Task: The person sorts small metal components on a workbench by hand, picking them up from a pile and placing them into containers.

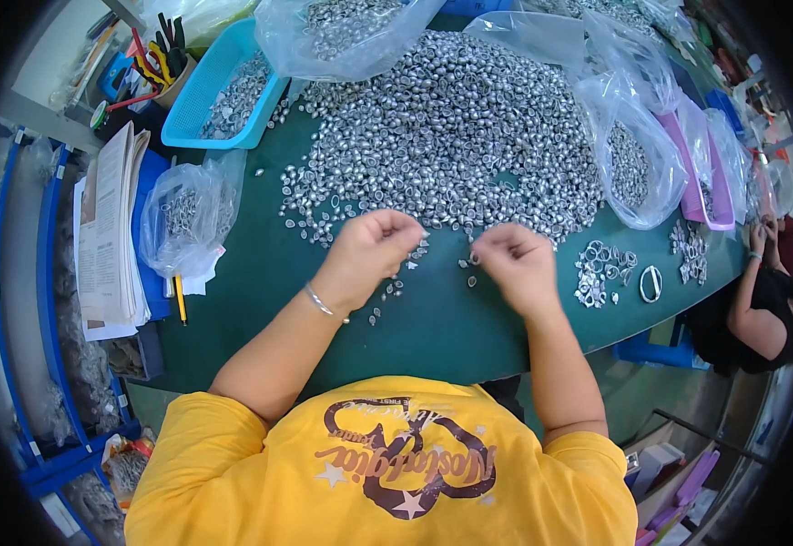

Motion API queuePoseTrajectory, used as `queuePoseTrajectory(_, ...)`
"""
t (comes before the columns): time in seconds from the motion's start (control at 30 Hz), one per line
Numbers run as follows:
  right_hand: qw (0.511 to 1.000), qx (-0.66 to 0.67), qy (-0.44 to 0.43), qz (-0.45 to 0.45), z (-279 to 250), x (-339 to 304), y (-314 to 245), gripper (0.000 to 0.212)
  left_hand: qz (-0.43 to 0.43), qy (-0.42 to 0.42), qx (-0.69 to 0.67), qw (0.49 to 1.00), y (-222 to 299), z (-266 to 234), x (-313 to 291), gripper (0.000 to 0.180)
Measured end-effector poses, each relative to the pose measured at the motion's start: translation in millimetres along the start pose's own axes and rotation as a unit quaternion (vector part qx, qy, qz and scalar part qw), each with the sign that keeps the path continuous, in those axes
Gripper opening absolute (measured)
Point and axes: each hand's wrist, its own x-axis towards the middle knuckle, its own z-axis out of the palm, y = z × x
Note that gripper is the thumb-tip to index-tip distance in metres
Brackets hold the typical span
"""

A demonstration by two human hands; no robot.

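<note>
A wide heap of small silver teardrop-shaped metal pieces (433,127) covers the far middle of the green table. At its near edge my left hand (369,257), with a bangle on the wrist, is closed in a pinch on a small silver metal piece (426,234). Across a short gap, my right hand (518,266) also pinches a small silver metal piece (476,258), partly hidden by the fingers. Several loose pieces (392,289) trail on the table beside my left hand. Another piece (472,281) lies just below my right fingertips.
A blue basket (176,127) of metal parts stands far left, near stacked papers (105,227) and a yellow pencil (181,300). Clear bags (638,150) and a purple tray (692,205) line the right. Rings (604,267) and a bangle (650,284) lie nearer. Another person (761,309) sits far right.
</note>
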Motion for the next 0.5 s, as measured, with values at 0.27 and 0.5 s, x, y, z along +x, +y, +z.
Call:
queuePoseTrajectory(0.27, 0.955, 0.221, -0.056, 0.191, -13.8, 13.1, -14.0, 0.022, 0.017, -0.033, -0.171, 0.985, 1.9, -21.7, -4.3, 0.010)
queuePoseTrajectory(0.5, 0.738, 0.609, -0.128, 0.261, -8.3, 10.7, -18.0, 0.043, -0.020, -0.015, -0.171, 0.985, 0.8, -13.8, -8.3, 0.011)
